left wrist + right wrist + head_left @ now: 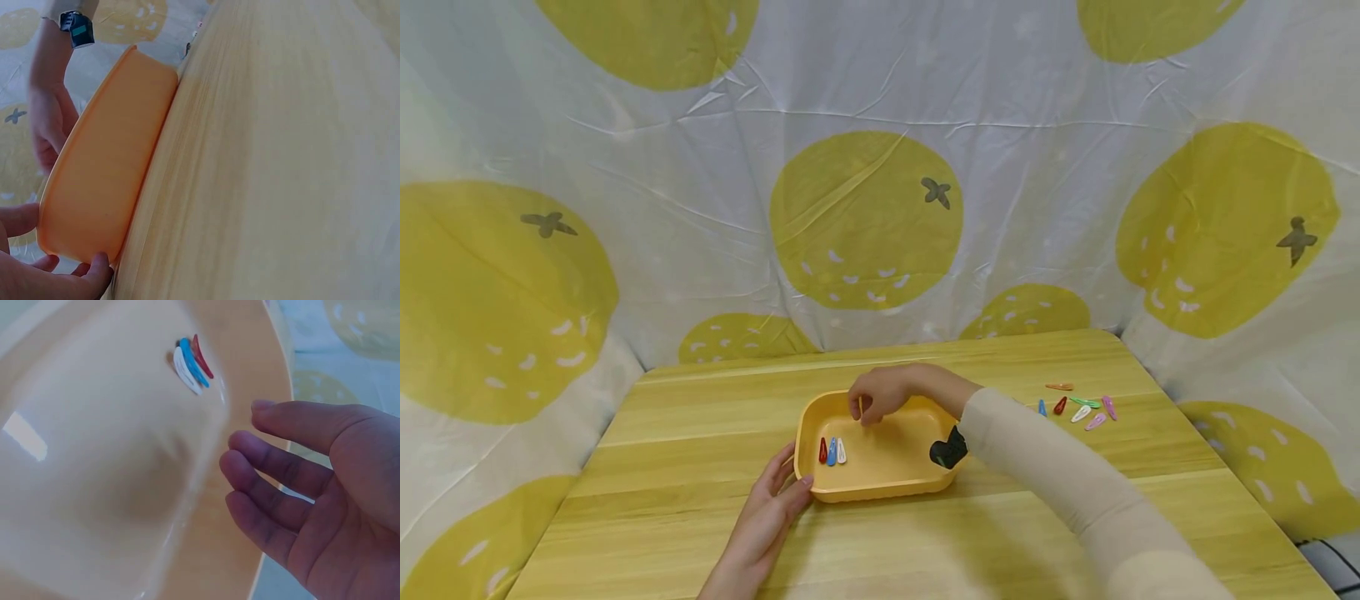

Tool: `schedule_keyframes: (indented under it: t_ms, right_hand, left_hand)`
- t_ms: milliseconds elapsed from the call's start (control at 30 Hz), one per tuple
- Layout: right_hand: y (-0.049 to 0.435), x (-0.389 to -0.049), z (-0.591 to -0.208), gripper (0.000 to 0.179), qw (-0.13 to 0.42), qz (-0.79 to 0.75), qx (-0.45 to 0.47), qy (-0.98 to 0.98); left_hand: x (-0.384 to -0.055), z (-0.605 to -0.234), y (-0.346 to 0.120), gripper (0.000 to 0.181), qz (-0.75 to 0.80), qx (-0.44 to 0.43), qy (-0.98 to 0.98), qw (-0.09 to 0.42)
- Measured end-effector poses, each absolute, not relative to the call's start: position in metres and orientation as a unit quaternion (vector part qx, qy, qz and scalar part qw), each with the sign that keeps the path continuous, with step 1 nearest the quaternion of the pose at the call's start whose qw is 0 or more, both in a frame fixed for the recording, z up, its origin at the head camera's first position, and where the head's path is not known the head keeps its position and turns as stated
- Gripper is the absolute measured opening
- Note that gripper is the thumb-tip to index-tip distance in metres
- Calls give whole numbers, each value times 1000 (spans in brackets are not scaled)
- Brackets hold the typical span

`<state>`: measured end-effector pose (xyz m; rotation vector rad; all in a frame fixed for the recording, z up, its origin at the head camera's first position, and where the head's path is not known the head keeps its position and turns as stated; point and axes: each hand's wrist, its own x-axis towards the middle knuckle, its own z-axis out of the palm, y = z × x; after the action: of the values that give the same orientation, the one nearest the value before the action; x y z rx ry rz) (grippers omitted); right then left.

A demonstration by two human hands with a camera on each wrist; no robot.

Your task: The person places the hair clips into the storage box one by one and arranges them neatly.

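Note:
A yellow-orange plastic tray (887, 493) sits on the wooden table. Inside, near its left wall, a red hair clip (822, 450), a blue hair clip (832, 452) and a white hair clip (842, 451) lie side by side. My left hand (767, 510) holds the tray's front left corner, thumb at the front and fingers along the left side. Over the tray's back part hovers my right hand (882, 395). Its fingers (269, 462) are loosely bent and apart from the thumb, with nothing between them in the right wrist view.
On the table right of the tray lie several loose hair clips: an orange clip (1060, 387), a dark red clip (1060, 406), a green clip (1086, 402), a white clip (1081, 413), a pink clip (1108, 407) and others. A lemon-print curtain (865, 217) hangs behind the table.

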<state>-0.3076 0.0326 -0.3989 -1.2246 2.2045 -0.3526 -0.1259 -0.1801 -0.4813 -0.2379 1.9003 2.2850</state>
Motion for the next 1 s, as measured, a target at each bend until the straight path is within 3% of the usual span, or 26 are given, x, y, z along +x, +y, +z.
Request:
schedule_keyframes:
  t_ms: [133, 1000]
  right_hand:
    - [42, -309, -395, 17, 288, -133, -455, 832]
    - [117, -312, -367, 20, 276, -167, -430, 844]
  left_hand:
    - [-126, -482, -180, 69, 764, -78, 635, 79]
    - [-127, -483, -181, 69, 767, -72, 632, 79]
